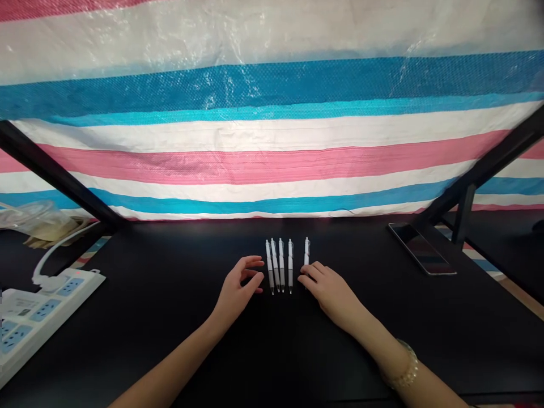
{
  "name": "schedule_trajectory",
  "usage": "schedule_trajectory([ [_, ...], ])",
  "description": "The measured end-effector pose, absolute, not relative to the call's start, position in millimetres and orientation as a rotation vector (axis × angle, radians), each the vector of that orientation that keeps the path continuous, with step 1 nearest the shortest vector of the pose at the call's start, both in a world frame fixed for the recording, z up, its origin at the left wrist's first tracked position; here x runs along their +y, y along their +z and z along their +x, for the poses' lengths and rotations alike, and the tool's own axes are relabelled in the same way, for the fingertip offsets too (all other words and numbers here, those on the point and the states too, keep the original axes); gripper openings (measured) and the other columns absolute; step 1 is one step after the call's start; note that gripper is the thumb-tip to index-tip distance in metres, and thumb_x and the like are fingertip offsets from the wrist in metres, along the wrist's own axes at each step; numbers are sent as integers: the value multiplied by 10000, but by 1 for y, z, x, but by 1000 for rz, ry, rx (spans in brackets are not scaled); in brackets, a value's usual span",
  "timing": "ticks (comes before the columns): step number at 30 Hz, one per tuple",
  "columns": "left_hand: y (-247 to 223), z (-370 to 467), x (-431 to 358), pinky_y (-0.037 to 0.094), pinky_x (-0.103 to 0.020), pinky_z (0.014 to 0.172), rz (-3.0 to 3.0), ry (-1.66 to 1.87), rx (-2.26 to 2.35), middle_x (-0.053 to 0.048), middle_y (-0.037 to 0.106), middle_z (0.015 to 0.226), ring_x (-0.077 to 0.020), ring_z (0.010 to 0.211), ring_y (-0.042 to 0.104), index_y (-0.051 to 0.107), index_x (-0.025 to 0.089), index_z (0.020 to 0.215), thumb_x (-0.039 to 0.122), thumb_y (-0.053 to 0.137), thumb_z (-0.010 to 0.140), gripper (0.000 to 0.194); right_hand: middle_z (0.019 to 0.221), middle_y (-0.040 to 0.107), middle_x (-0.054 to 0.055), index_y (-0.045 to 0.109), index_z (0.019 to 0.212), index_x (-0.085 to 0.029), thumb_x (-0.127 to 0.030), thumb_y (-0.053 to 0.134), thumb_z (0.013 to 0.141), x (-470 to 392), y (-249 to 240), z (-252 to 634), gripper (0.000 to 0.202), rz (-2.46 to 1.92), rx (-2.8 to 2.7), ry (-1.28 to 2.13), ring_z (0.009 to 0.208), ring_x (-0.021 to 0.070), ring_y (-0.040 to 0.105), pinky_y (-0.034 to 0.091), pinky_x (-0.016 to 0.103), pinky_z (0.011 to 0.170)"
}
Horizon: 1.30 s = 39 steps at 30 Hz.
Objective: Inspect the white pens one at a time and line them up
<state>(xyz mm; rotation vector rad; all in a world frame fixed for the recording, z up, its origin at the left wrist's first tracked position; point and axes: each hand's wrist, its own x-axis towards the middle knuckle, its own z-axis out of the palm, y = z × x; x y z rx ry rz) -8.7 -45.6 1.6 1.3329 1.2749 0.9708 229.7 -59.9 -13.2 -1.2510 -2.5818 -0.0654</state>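
Several white pens lie side by side on the black table, their clips at the far end. One more white pen lies a little apart to their right. My left hand rests just left of the row, its fingers apart and holding nothing. On the separate pen's near part lies my right hand, fingers bent over it; its grip on the pen is partly hidden beneath the fingers.
A white power strip with a plugged-in cable is at the left. A dark phone lies at the right. Black frame bars and a striped plastic sheet stand behind. A clear plastic cup is at the far left.
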Motion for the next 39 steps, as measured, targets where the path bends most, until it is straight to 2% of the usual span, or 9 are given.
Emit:
schedule_trajectory([
  [5, 1, -11, -48, 572, -304, 643, 1254, 1093, 1266, -75, 644, 1002, -192, 816, 634, 593, 179, 1037, 299, 616, 795, 271, 964, 610, 91, 604, 893, -170, -22, 451, 836, -59, -3, 231, 221, -1113, -2555, -200, 866, 210, 526, 402, 331, 705],
  [10, 5, -14, -50, 548, -277, 622, 1198, 1162, 1234, -47, 641, 926, -167, 764, 614, 575, 192, 1030, 297, 621, 810, 248, 687, 532, 1, 534, 902, -214, -191, 534, 853, -71, 12, 233, 53, -1299, -1818, 158, 634, 142, 511, 418, 282, 623],
  [14, 7, -12, -53, 482, -222, 521, 1167, 1069, 1118, -8, 625, 744, -123, 598, 570, 556, 181, 1002, 329, 609, 833, 231, 628, 534, -29, 468, 835, -227, -287, 596, 831, -77, 16, 232, 141, -1241, -1258, 778, 565, 128, 529, 442, 267, 575],
  [19, 6, -5, -60, 441, -215, 478, 1132, 881, 975, -5, 627, 678, -107, 514, 547, 572, 163, 1022, 384, 621, 833, 294, 647, 619, -5, 415, 791, -214, -344, 622, 818, -82, 13, 217, 246, -1017, -1081, 1473, 566, 139, 581, 483, 293, 597],
  [23, 5, -2, -63, 440, -216, 523, 1095, 964, 995, -5, 605, 635, -103, 547, 545, 655, 146, 841, 386, 653, 816, 241, 710, 659, 19, 457, 872, -193, -341, 646, 804, -91, 8, 204, 249, -1002, -1153, 1692, 623, 152, 623, 514, 317, 649],
  [29, 8, -5, -58, 363, -197, 499, 989, 1047, 1048, 13, 566, 604, -78, 522, 458, 688, 155, 816, 337, 741, 736, 205, 739, 661, 40, 524, 1101, -160, -265, 615, 768, -96, -2, 199, 362, -879, -974, 2095, 594, 159, 627, 524, 303, 568],
  [32, 11, -9, -55, 306, -195, 471, 1006, 1027, 1058, 43, 467, 514, -71, 487, 395, 687, 150, 780, 328, 756, 717, 202, 760, 661, 63, 525, 1161, -147, -389, 546, 824, -95, -3, 200, 416, -833, -838, 2188, 596, 169, 634, 505, 261, 491],
  [35, 11, -13, -52, 290, -205, 470, 971, 988, 1027, 41, 463, 503, -78, 483, 386, 687, 155, 783, 320, 755, 709, 193, 709, 650, 69, 570, 1102, -110, -529, 387, 904, -92, -4, 201, 498, -816, -761, 2278, 525, 146, 619, 470, 219, 433],
  [39, 9, -15, -51, 289, -216, 472, 861, 952, 954, 29, 482, 500, -82, 479, 391, 691, 151, 747, 304, 771, 673, 188, 595, 617, 34, 587, 911, -122, -607, 375, 899, -93, -8, 199, 530, -857, -789, 2353, 421, 115, 567, 400, 173, 358],
])
